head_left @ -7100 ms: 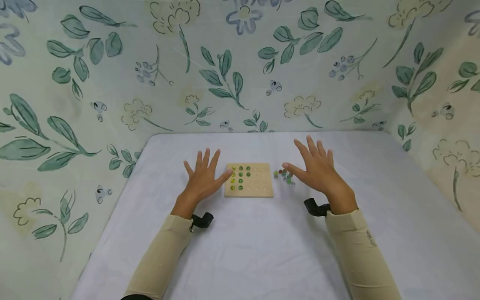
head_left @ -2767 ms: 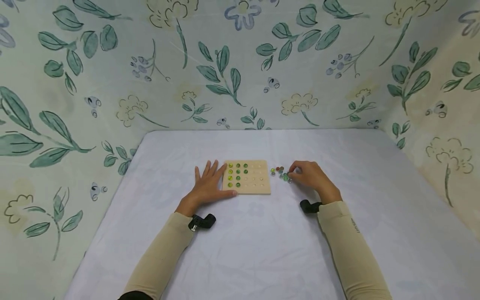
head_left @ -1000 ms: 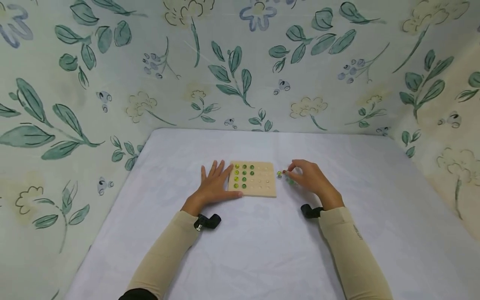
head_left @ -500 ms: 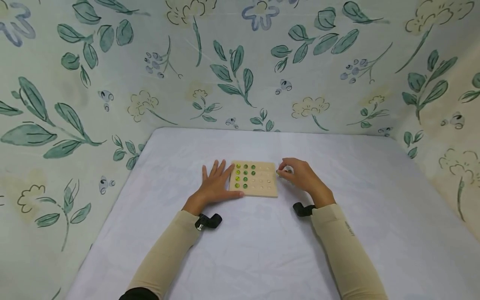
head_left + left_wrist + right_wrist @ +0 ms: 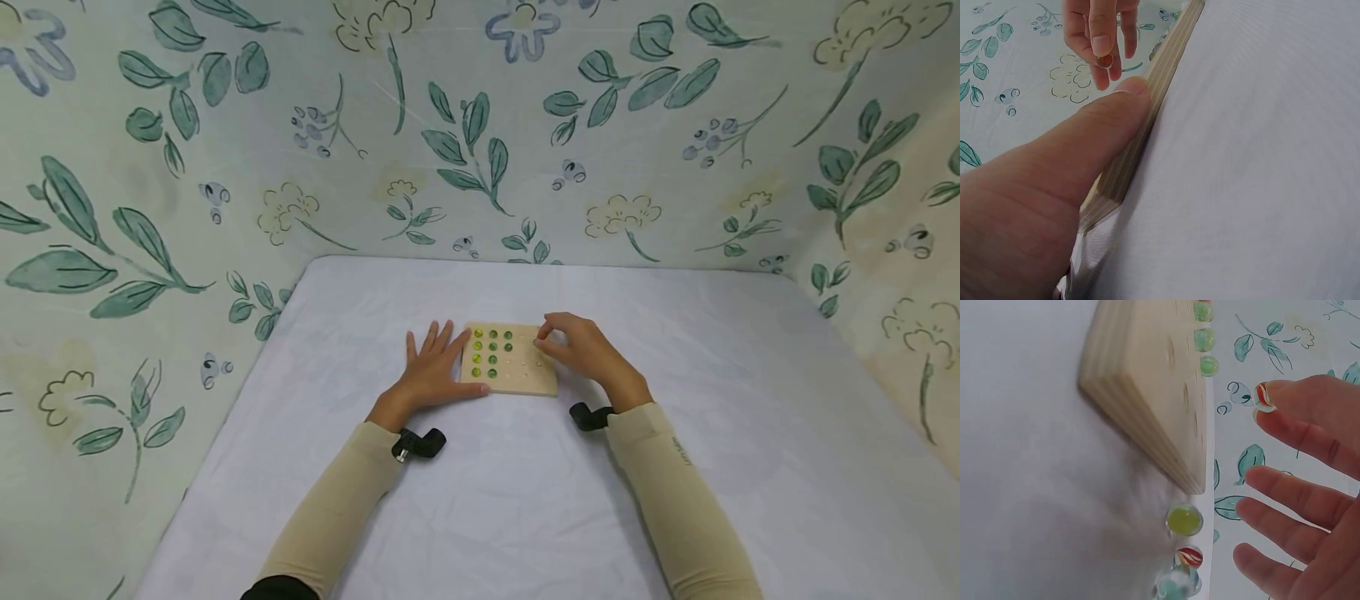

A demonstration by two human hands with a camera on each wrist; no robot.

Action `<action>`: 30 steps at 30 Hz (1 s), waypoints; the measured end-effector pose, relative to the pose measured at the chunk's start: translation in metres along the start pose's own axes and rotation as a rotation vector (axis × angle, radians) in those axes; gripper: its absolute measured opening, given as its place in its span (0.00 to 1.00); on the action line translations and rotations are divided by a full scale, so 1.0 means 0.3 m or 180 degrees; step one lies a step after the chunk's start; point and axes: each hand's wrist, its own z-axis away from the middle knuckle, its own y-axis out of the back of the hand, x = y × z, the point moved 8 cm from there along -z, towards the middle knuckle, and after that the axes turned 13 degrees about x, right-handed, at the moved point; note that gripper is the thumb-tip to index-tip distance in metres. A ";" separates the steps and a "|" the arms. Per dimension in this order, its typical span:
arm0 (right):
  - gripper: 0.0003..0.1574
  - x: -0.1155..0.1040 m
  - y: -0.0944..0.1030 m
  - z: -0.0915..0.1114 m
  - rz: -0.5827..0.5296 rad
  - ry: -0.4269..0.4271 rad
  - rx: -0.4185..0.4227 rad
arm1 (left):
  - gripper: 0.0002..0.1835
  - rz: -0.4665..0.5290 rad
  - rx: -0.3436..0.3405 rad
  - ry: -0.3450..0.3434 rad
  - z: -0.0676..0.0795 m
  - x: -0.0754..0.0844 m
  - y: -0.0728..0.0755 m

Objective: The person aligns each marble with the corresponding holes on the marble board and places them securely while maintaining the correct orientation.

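Note:
A pale wooden board (image 5: 517,386) with rows of round hollows lies on the white cloth. Yellow-green marbles (image 5: 477,346) fill its left column, and darker green marbles (image 5: 492,347) sit in the columns beside it. My left hand (image 5: 423,379) is spread at the board's left side, its straight thumb (image 5: 1100,119) resting along the near edge. Over the board's right part, my right hand (image 5: 588,350) pinches a clear marble with a red and white swirl (image 5: 1264,395) between thumb and index finger. Its other fingers are loosely extended.
Loose marbles lie on the cloth by the board's right edge: a yellow one (image 5: 1184,520), a red-swirled one (image 5: 1190,556) and a pale teal one (image 5: 1174,587). My right hand hides them in the head view. A floral-patterned backdrop (image 5: 465,208) rises behind the table.
My right hand has picked the red-swirled marble from the loose group and moved left with it, over the board. The left hand, earlier raised, has come down to the board and stayed there.

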 end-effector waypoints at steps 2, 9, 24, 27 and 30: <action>0.06 -0.009 -0.010 -0.003 -0.0056 0.0018 -0.0051 | 0.61 -0.0013 0.0012 -0.0002 0.001 0.001 0.003; 0.06 -0.049 -0.044 -0.017 -0.0148 0.0158 -0.0162 | 0.61 -0.0038 0.0026 -0.0017 0.002 0.001 0.006; 0.05 -0.120 -0.102 -0.035 -0.0081 0.0481 -0.0367 | 0.61 -0.0011 0.0030 -0.0022 0.001 -0.004 0.000; 0.05 -0.125 -0.114 -0.034 -0.0077 0.0469 -0.0442 | 0.61 0.0012 0.0040 -0.0034 0.002 -0.002 0.004; 0.04 -0.125 -0.121 -0.033 -0.0072 0.0454 -0.0490 | 0.61 0.0032 0.0036 -0.0035 0.004 0.001 0.007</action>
